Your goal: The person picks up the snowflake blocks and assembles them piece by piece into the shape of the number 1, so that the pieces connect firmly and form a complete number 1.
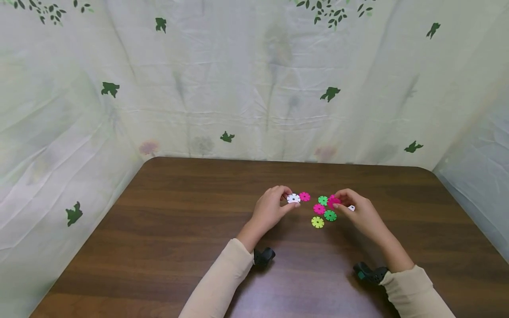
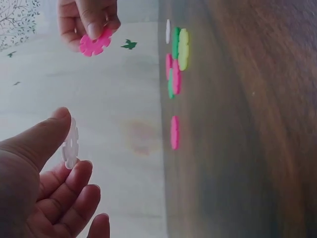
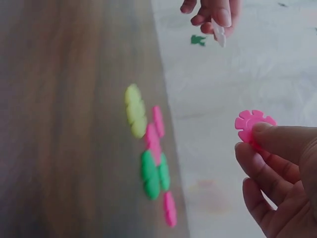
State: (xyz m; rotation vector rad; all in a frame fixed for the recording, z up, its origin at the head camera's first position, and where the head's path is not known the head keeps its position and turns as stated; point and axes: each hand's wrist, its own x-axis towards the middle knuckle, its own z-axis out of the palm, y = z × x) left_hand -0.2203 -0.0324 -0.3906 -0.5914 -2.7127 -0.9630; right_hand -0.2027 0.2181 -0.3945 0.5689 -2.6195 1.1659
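My left hand (image 1: 271, 206) pinches a white notched plastic disc (image 1: 293, 198) between thumb and fingertips. In the left wrist view that white disc (image 2: 72, 144) stands nearly edge-on. A pink notched disc (image 3: 249, 127) is pinched by my right hand (image 1: 359, 213), with the thumb across its face. Both hands hold their discs above the table, apart from each other. Between them lie loose discs of the same kind: a yellow one (image 1: 317, 222), green ones (image 1: 330, 215) and pink ones (image 1: 319, 209). Another white disc (image 1: 351, 208) is partly hidden by my right hand.
The brown wooden table (image 1: 167, 229) stretches out on both sides of the arms. Behind it hangs a pale curtain (image 1: 246, 88) printed with green birds and leaves. Black wrist cameras (image 1: 264, 257) sit at both sleeve cuffs, low over the table.
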